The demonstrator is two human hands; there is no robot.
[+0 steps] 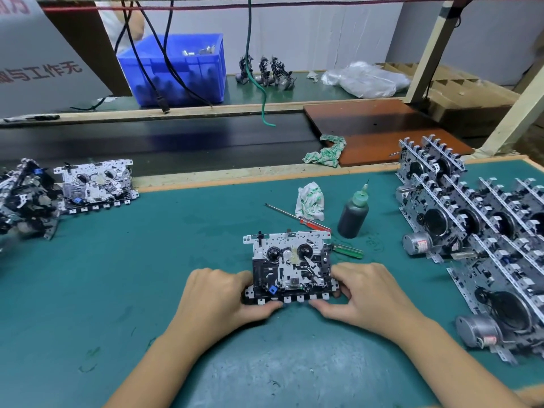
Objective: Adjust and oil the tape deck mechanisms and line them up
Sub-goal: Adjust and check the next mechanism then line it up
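A tape deck mechanism [290, 266] lies flat on the green mat [147, 275] in the middle, reels facing up. My left hand [219, 297] grips its near left corner, thumb under the front edge. My right hand [368, 293] grips the near right corner the same way. A dark oil bottle [353, 214] with a green needle cap stands just behind and to the right. A red-handled screwdriver [297, 216] and a green-handled one [347, 250] lie behind the mechanism. Another mechanism [97, 185] lies at the far left beside a heap of others [25, 198].
Rows of upright mechanisms with motors [477, 240] fill the right side of the mat. A crumpled rag [310, 201] lies by the bottle, another rag [326, 151] on the conveyor belt [147, 145] behind. A blue crate [176, 69] and hanging cables stand beyond.
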